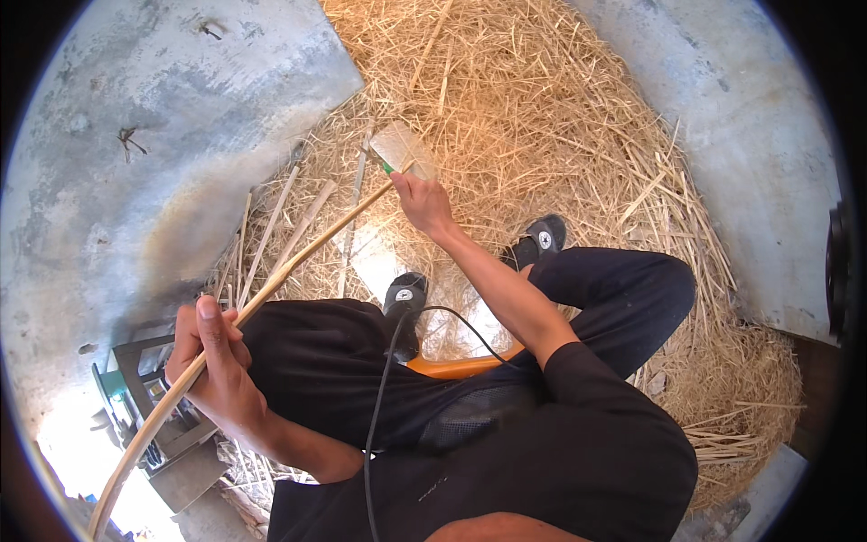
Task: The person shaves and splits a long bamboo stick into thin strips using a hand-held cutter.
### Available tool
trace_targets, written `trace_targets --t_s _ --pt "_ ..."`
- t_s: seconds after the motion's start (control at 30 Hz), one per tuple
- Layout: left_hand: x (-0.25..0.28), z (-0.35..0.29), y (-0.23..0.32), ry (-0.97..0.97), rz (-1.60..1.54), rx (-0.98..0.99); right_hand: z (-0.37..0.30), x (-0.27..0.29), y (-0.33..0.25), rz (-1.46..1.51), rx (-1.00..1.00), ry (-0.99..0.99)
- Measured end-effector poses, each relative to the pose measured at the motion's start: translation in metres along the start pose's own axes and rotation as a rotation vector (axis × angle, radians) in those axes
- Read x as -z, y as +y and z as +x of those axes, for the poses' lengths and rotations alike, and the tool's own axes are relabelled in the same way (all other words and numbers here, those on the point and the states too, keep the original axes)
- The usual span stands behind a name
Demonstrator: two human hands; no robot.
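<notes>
A long, slender, pale-yellow strip (302, 257), seemingly wood or bamboo, slants from the near left to the far middle, bowing gently toward its near end. At its far tip, a broad-bladed knife (397, 144) shows a flat, pale, roughly rectangular blade and a bit of green; contact between them is unclear.

Long strip (293, 263): near end runs off lower left, lost to me. Right hand (423, 200) masks the grip on the broad blade (397, 143); blade outline blurred. Orange seat (456, 369) mostly hidden beneath legs. Dark round object (837, 271), right rim: cut off; I can't identify it.
</notes>
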State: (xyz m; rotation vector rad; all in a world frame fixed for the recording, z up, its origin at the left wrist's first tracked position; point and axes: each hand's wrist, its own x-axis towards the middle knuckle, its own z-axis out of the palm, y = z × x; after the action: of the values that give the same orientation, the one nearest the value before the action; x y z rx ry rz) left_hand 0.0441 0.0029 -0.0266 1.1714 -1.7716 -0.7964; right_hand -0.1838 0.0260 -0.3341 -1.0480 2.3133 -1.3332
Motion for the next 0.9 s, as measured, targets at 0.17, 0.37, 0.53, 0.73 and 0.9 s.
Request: trace_targets --t_s 0.17,0.37,0.53,0.73,0.9 --pt "-0.001 0.002 0.003 0.033 -0.020 0.073 -0.008 -0.003 0.058 -0.429 -0.655 -0.194" --pt "0.001 0.002 0.000 -0.005 -0.009 0.014 -0.038 0.001 0.103 -0.355 -0.520 -0.195" --pt "-0.002 -0.001 0.000 0.008 0.001 0.006 -0.041 0.005 0.065 0.012 -0.144 -0.006" --pt "-0.006 0.001 0.004 0.040 -0.002 0.014 -0.002 -0.005 0.049 -0.103 -0.254 -0.251" --pt "-0.003 0.005 0.004 0.062 0.024 0.073 0.004 -0.010 0.088 -0.345 -0.500 -0.236"
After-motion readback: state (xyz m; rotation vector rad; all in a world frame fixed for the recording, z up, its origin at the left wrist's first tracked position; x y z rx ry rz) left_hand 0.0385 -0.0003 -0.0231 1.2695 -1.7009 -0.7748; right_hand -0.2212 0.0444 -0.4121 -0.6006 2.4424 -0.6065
